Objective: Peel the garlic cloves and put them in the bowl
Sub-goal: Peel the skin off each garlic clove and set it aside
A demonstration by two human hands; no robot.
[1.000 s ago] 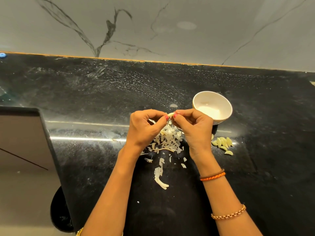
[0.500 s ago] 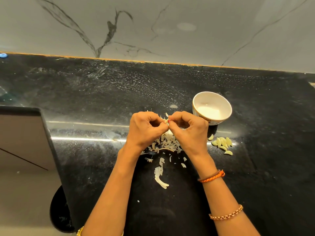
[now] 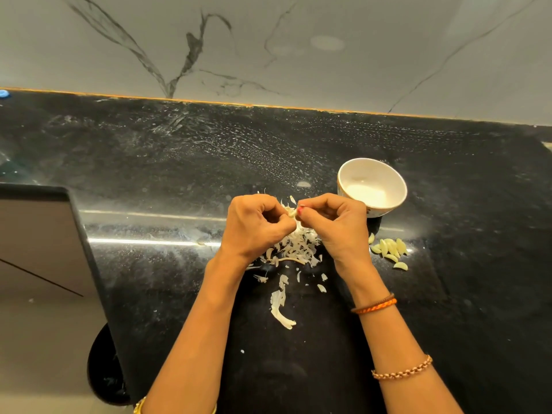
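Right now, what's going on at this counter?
A person is peeling garlic. The left hand and right hand both pinch one garlic clove above a pile of papery skins. Several peeled cloves lie on the black counter beside the white bowl, which looks empty.

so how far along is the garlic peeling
Partly done. Several peeled cloves lie on the counter beside the bowl, and a pile of skins sits under the hands. In hand: the left hand and right hand pinch one clove between them. Left: finish it and move the cloves over, since the bowl looks empty.
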